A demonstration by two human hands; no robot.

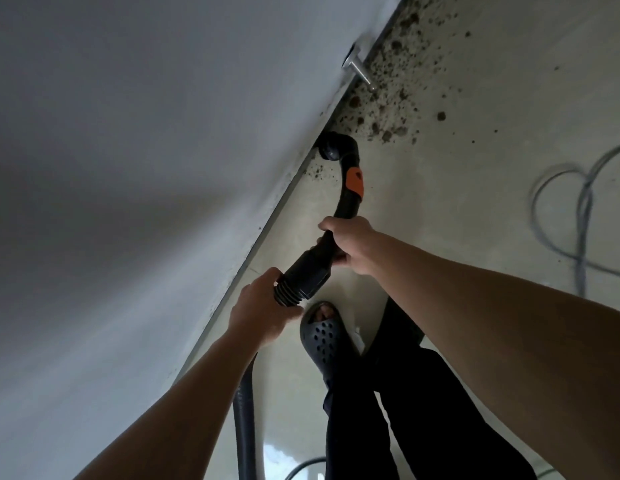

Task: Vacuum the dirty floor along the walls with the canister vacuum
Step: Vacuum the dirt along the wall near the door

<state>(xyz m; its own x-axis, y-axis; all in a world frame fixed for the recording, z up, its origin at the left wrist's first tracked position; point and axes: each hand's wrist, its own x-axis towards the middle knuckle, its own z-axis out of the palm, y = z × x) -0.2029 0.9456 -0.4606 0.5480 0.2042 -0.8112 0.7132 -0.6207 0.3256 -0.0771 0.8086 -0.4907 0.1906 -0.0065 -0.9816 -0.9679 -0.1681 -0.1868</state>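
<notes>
While the right hand [350, 244] wraps its grip round the curved black handle tube [343, 206], fingers curled under it, the left hand [263, 313] closes its grip on the ribbed hose cuff [286, 294] just behind. From there the hose [244, 410] drops away under the left forearm; the canister itself is out of view. Beyond the right hand the tube bends past an orange slider [354, 181] to the nozzle [331, 147], which sits at the foot of the wall [128, 168], right at the seam with the floor [474, 150].

The step in hand looks like suction along the wall edge. A few specks lie just beside the nozzle. The heavy brown dirt [395, 81] lies ahead, clustered near a metal door stop [358, 69]. The next move probably calls for pushing the nozzle forward along the seam and working around that stop, feeding hose with the left hand.

The floor is pale and smooth, the wall plain white. A grey cable [578, 202] loops on the floor well apart to the right. A dark perforated clog [322, 337] and dark trousers [422, 410] show below the hands.
</notes>
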